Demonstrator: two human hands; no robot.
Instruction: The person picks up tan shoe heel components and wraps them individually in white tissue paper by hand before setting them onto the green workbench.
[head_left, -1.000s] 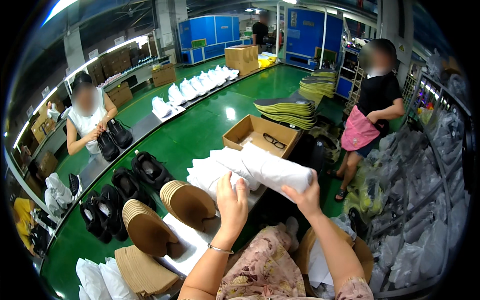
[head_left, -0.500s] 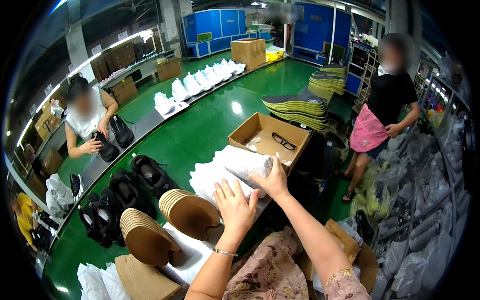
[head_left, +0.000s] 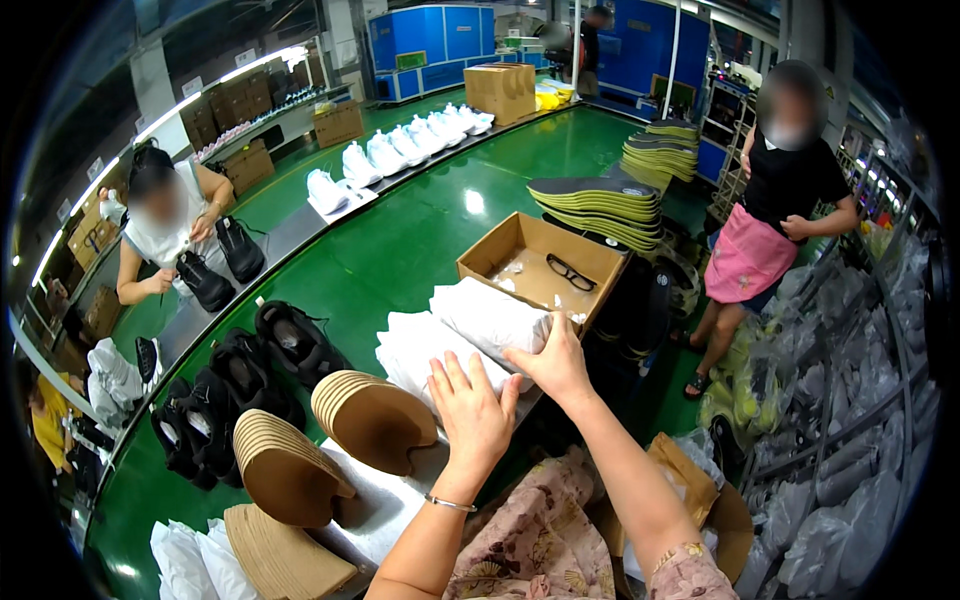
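Note:
Two white paper bundles lie side by side at the near edge of the green table: a rolled far bundle (head_left: 490,312) and a layered near bundle (head_left: 415,350). My left hand (head_left: 472,410) rests flat on the near bundle's side, fingers spread. Around the right end of the far bundle, my right hand (head_left: 553,362) is closed, its thumb along the near side; some of its fingertips are hidden. Just left of the bundles stand curved brown cardboard pieces (head_left: 370,418) in a nested stack, with a second similar stack (head_left: 285,470) nearer to me.
An open cardboard box (head_left: 485,240) holding black glasses sits behind the bundles. Black shoes (head_left: 295,345) stand at left, white shoes (head_left: 385,152) along the far edge. Stacked insoles (head_left: 600,210) are at right. One co-worker (head_left: 165,225) handles black shoes; another person (head_left: 780,190) stands at right.
My hands stay on the bundles, almost unmoved. The co-worker at left has drawn one hand away from the black shoe. The person at right has shifted their arms.

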